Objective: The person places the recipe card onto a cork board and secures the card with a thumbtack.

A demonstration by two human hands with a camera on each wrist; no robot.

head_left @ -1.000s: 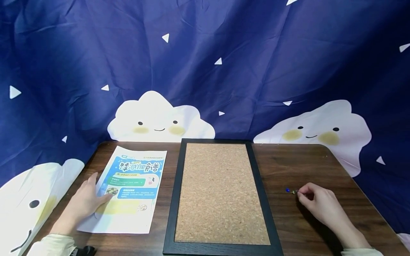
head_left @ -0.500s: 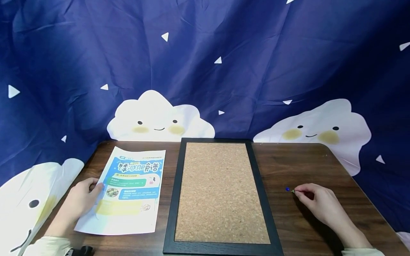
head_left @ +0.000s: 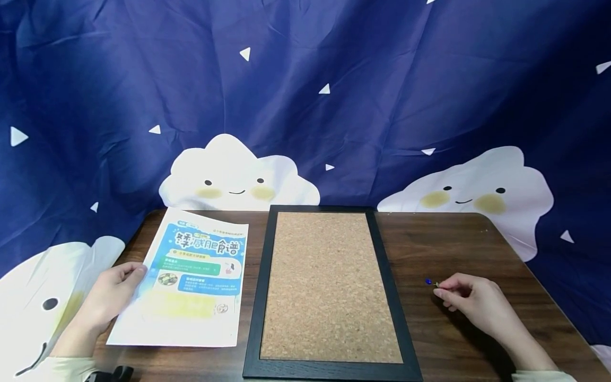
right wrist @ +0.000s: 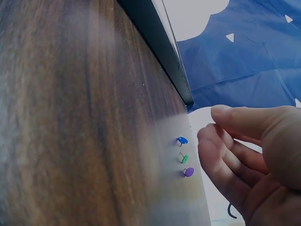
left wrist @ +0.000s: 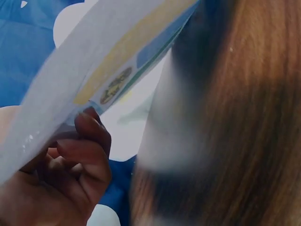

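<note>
My left hand (head_left: 112,294) pinches the left edge of a printed paper sheet (head_left: 200,323) between thumb and fingers. Blue, green and yellow blocks and a food picture are printed on it. In the left wrist view, the sheet (left wrist: 51,84) slants up off the wooden table. At the right, my right hand (head_left: 479,305) is just beside the pushpins, its thumb and fingers bent loosely near each other; I see nothing between them. The right wrist view shows a blue pushpin (right wrist: 182,140), a green pushpin (right wrist: 185,158) and a purple pushpin (right wrist: 189,172) lying in a row.
A cork board (head_left: 329,286) in a black frame (head_left: 255,318) lies mid-table between the hands. The brown wooden table (head_left: 429,239) ends at a dark blue curtain (head_left: 296,79) printed with clouds and white triangles.
My left hand has taken hold of the sheet's left edge and raised it a little, shifting it slightly left. The right hand has edged left along the pushpins, its fingers loosening slightly.
</note>
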